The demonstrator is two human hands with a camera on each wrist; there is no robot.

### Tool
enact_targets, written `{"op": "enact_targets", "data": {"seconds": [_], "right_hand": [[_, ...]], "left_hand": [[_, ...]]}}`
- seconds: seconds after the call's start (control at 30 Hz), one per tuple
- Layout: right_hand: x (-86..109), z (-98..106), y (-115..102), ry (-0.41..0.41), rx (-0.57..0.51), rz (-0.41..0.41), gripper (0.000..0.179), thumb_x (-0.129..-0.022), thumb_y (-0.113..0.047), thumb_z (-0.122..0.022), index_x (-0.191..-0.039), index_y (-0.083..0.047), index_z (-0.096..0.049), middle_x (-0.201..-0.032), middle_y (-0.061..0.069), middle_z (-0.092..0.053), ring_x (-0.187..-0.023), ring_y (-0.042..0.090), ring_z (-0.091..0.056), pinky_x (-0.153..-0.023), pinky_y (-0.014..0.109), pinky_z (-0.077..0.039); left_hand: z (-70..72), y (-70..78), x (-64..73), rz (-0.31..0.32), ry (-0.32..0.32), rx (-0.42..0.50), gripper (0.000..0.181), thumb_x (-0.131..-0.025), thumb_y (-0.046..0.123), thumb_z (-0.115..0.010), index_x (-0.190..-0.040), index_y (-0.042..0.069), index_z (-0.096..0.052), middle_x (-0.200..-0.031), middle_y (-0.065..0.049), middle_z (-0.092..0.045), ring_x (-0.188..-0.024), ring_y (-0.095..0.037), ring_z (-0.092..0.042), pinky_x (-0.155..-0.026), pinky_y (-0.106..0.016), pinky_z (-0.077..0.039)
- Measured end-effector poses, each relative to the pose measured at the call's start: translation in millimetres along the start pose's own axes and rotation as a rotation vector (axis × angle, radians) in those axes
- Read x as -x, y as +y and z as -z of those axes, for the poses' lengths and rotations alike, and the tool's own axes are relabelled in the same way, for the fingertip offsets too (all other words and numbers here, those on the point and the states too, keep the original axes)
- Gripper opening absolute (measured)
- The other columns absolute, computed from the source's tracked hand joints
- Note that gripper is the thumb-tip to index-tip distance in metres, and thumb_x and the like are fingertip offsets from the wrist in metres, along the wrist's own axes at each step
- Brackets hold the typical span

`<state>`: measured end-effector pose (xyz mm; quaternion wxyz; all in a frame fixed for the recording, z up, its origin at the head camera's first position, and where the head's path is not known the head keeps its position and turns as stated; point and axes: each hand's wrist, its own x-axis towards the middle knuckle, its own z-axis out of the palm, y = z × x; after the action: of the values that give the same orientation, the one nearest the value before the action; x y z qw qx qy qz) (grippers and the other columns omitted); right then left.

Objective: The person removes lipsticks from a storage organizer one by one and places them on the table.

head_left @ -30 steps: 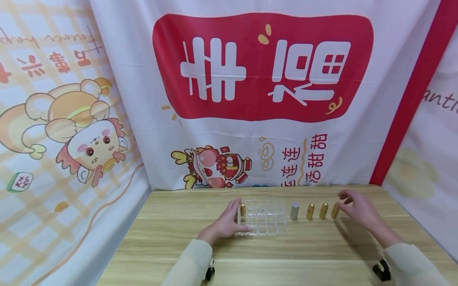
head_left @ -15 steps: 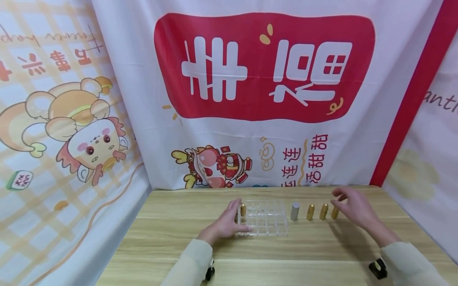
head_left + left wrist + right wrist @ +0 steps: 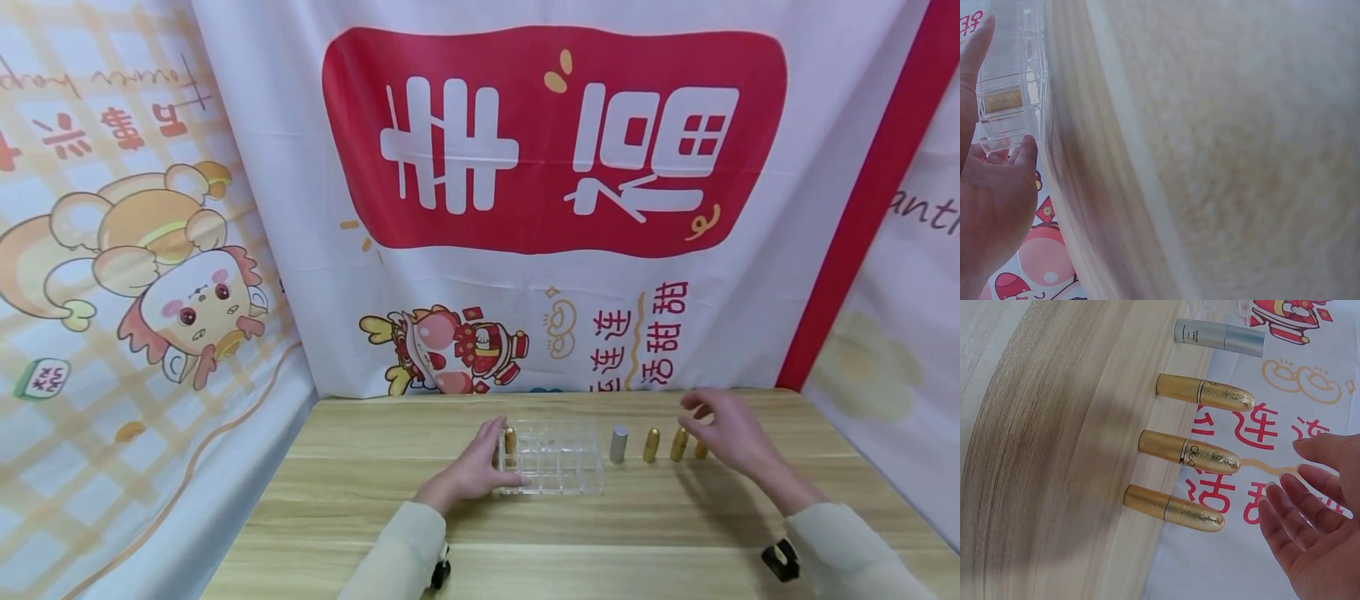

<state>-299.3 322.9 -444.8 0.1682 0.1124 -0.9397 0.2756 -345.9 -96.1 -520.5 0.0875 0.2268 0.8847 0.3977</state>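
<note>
My left hand (image 3: 474, 468) holds the left end of a clear acrylic lipstick organizer (image 3: 561, 482), with the thumb at its front and fingers at the far side. One gold lipstick (image 3: 510, 441) stands in a back-left compartment; in the left wrist view the gold tube (image 3: 1002, 101) shows through the plastic. To the right, a silver lipstick (image 3: 618, 445) and three gold bullet-shaped lipsticks (image 3: 651, 446) stand upright in a row. My right hand (image 3: 729, 429) hovers by the right end of that row. The right wrist view shows its fingers (image 3: 1300, 506) loosely bent, apart from the lipsticks and holding nothing.
The wooden table (image 3: 555, 558) ends at a white cloth backdrop (image 3: 292, 217) with a red panel. Another printed cloth (image 3: 135, 333) hangs along the left side. Black bands (image 3: 782, 560) sit at both sleeves.
My right hand has moved left along the row, from beside the rightmost gold lipstick until it partly covers it. My left hand and the organizer have stayed in place.
</note>
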Motion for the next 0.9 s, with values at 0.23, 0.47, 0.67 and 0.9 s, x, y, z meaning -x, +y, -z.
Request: {"op": "enact_targets", "data": {"seconds": [0.23, 0.47, 0.67, 0.9], "right_hand": [[-2.4, -3.0, -6.2, -0.029, 0.006, -0.011, 0.029, -0.09, -0.011, -0.075, -0.114, 0.005, -0.068, -0.108, 0.022, -0.07, -0.094, 0.036, -0.067, -0.078, 0.053, -0.059], [-4.6, -7.8, -10.4, -0.025, 0.006, 0.007, 0.027, -0.09, -0.01, -0.075, -0.112, 0.004, -0.069, -0.106, 0.021, -0.07, -0.093, 0.034, -0.068, -0.075, 0.05, -0.06], [-5.9, -12.0, -15.5, -0.018, -0.014, 0.03, 0.024, -0.089, -0.01, -0.075, -0.109, 0.002, -0.07, -0.105, 0.02, -0.071, -0.091, 0.033, -0.068, -0.074, 0.049, -0.061], [-6.9, -18.3, -20.8, -0.011, -0.031, 0.046, 0.023, -0.088, -0.007, -0.077, -0.108, 0.002, -0.07, -0.105, 0.019, -0.071, -0.092, 0.033, -0.068, -0.076, 0.049, -0.061]], "left_hand": [[-0.5, 0.1, -0.7, -0.013, 0.003, -0.005, 0.119, -0.079, 0.047, -0.087, -0.165, 0.011, -0.013, -0.167, -0.012, -0.021, -0.153, -0.033, -0.024, -0.125, -0.05, -0.023], [-0.4, -0.2, -1.1, 0.0, -0.003, 0.002, 0.119, -0.079, 0.048, -0.087, -0.165, 0.012, -0.013, -0.167, -0.011, -0.021, -0.153, -0.032, -0.024, -0.125, -0.049, -0.023], [-1.3, -1.9, -2.2, 0.0, -0.002, -0.001, 0.118, -0.079, 0.049, -0.087, -0.165, 0.013, -0.014, -0.168, -0.01, -0.02, -0.153, -0.031, -0.024, -0.125, -0.049, -0.023], [-1.2, -1.8, -2.0, -0.011, -0.004, -0.011, 0.118, -0.08, 0.046, -0.087, -0.165, 0.012, -0.013, -0.168, -0.013, -0.02, -0.153, -0.034, -0.023, -0.124, -0.052, -0.023]]}}
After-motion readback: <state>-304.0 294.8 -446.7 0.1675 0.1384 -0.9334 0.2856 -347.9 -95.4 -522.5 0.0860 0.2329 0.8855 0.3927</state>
